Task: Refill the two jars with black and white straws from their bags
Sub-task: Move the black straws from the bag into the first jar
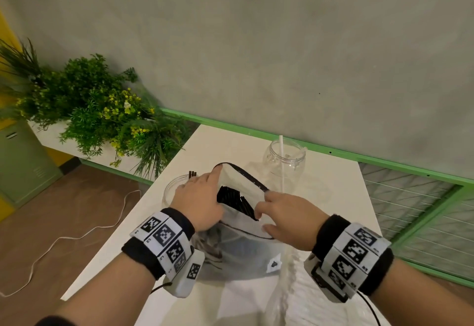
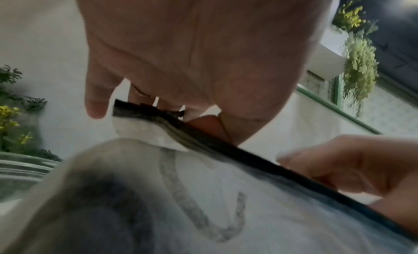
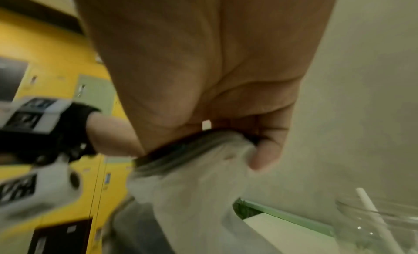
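Observation:
A translucent zip bag (image 1: 238,254) with a black zip rim stands on the white table (image 1: 333,197), and a bundle of black straws (image 1: 230,196) shows in its open mouth. My left hand (image 1: 200,197) holds the left side of the rim, index finger stretched along it. My right hand (image 1: 284,212) pinches the right side of the rim (image 3: 192,147). Behind my left hand a clear jar (image 1: 171,189) holds a few black straws (image 1: 192,173). The other clear jar (image 1: 287,166), at the back right, holds one white straw (image 1: 281,151).
A clear plastic bag (image 1: 289,300) lies at the near right of the table; its contents are hard to tell. Green plants (image 1: 102,110) fill a ledge to the left. A green rail (image 1: 256,133) runs along the wall behind. A white cable (image 1: 77,236) trails on the floor.

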A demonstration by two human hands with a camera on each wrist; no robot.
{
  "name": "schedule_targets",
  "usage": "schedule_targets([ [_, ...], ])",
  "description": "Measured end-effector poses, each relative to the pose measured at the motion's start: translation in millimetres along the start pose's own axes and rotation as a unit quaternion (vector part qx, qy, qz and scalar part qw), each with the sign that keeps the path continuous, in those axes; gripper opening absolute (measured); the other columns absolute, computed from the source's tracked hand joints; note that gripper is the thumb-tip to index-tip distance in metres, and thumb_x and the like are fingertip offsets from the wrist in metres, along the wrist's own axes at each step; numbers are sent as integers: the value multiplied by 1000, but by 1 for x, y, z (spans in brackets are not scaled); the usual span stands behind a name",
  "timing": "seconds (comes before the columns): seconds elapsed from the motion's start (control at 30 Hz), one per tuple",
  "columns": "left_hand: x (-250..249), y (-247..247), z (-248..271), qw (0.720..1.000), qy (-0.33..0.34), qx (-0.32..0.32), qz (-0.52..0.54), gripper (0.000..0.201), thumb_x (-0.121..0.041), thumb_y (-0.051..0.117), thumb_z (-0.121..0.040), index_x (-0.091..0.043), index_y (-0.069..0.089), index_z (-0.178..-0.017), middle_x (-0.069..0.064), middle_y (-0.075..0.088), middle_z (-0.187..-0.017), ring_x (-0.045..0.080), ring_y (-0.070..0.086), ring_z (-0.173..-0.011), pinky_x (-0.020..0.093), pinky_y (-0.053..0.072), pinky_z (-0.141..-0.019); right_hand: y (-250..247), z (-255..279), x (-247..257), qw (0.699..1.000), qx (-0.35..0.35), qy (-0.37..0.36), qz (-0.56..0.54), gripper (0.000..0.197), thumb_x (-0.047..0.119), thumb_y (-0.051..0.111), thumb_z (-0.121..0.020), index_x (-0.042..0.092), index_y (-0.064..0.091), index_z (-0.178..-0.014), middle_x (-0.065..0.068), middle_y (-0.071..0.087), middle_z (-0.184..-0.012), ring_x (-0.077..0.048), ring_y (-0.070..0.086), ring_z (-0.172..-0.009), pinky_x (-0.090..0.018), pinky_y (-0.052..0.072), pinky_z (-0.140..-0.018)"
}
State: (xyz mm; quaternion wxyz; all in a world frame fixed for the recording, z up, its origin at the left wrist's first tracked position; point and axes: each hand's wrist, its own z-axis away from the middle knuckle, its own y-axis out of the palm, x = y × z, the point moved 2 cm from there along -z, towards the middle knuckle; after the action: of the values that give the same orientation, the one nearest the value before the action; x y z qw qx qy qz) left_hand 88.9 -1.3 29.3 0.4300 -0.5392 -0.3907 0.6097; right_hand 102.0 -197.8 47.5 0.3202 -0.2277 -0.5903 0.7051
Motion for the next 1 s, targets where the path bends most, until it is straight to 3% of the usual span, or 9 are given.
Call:
schedule_targets([
  [0.13, 5, 10, -4, 1000, -11, 27, 10, 76, -15, 44, -85, -25, 8, -152, 10, 52, -132, 31, 52, -109, 39, 44, -80, 2, -5, -1, 995, -76, 12, 57, 57, -13, 47, -73, 19, 55, -118, -8, 16, -145, -29, 34, -116, -31, 47, -76],
  [0.27, 6, 14, -4, 993, -34, 42, 106, 61, -39, 42, -86, -32, 33, -145, 6, 51, -139, 27, 49, -122, 37, 43, -97, 6, -10, -22, 994, -49, 62, 73, 57, -2, 51, -84, 30, 51, -131, -8, 13, -153, -31, 28, -126, -36, 45, -92],
  [0.4, 6, 19, -9, 990, -40, 5, 133, 65, -62, 51, -82, -31, 42, -139, 2, 44, -139, 23, 47, -124, 37, 40, -102, 17, -12, -32, 984, 11, 95, -153, 25, 49, 57, -90, 31, 67, -104, 0, 56, -108, -14, 50, -97, -29, 41, -88],
  [0.53, 5, 24, -10, 992, -22, 28, 123, 75, -41, 62, -81, -31, 28, -147, 8, 45, -137, 27, 47, -123, 35, 41, -101, 22, -15, -26, 973, -22, 68, -217, 9, 11, 64, -85, 20, 65, -86, 6, 49, -80, -4, 47, -73, -19, 33, -74],
  [0.67, 7, 24, -10, 989, -12, 28, 145, 85, -27, 60, -78, -33, 15, -150, 7, 59, -118, 27, 56, -108, 34, 47, -87, 31, -16, -28, 986, -3, 93, -138, 43, -2, 41, -91, 17, 56, -127, 0, 41, -109, -14, 50, -100, -21, 36, -81],
  [0.77, 8, 25, -8, 988, -18, 31, 152, 81, -27, 57, -77, -35, 18, -148, 3, 59, -92, 26, 57, -93, 32, 44, -75, 27, -12, -26, 980, -18, 108, -163, 51, 21, 47, -97, 16, 32, -145, -4, 40, -129, -21, 54, -102, -28, 43, -89],
  [0.87, 7, 29, -5, 985, -18, 39, 168, 78, -37, 46, -66, -40, 30, -142, 7, 62, -102, 29, 56, -102, 36, 46, -87, 20, -13, -27, 962, -90, 86, -244, 46, 25, 64, -88, 20, 47, -130, 7, 48, -100, -7, 48, -82, -19, 37, -75],
  [0.93, 7, 33, -5, 979, -19, 58, 194, 69, -39, 43, -64, -39, 44, -133, 4, 62, -109, 26, 55, -106, 39, 45, -92, 15, -15, -26, 958, -138, 58, -243, 26, 6, 60, -85, 20, 61, -106, 12, 42, -78, -2, 43, -69, -20, 33, -67],
  [1.0, 5, 36, -6, 977, -19, 71, 199, 59, -45, 41, -66, -34, 56, -122, 0, 59, -109, 23, 52, -107, 39, 43, -94, 14, -14, -27, 975, -125, 44, -179, 30, -4, 49, -84, 19, 67, -94, 10, 41, -80, -5, 42, -68, -23, 33, -68],
])
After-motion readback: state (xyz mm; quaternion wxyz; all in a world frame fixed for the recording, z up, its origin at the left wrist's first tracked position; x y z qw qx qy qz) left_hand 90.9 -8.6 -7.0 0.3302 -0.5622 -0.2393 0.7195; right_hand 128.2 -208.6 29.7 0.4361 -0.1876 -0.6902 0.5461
